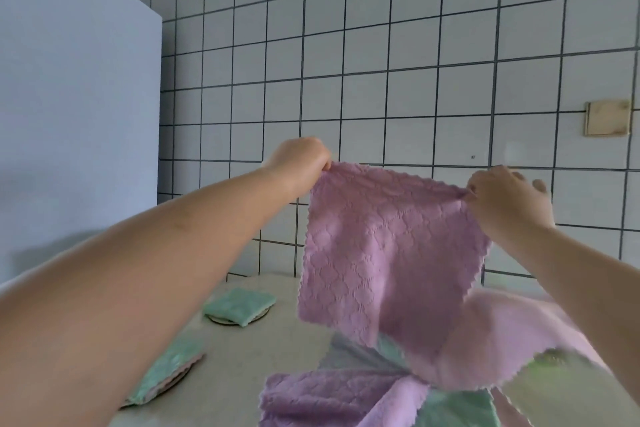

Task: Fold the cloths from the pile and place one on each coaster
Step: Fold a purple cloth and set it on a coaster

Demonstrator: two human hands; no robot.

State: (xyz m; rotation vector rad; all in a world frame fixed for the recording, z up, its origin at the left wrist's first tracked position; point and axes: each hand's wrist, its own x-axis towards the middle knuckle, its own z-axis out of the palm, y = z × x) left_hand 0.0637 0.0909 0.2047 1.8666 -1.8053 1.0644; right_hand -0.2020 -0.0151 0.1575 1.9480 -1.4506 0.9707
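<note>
A pink cloth (388, 246) hangs spread out in the air above the table. My left hand (299, 158) pinches its top left corner and my right hand (505, 199) pinches its top right corner. Below it lies the pile of cloths (346, 395), pink, green and grey, at the front right of the table. A folded green cloth (239, 302) lies on a round coaster (225, 320) further back. Another folded green cloth (166, 374) covers a second coaster (176, 381) near my left forearm.
The pale table (270, 343) stands against a white tiled wall (381, 62). A large white cabinet side (76, 114) rises at the left. A beige wall plate (606, 118) sits on the tiles at the right.
</note>
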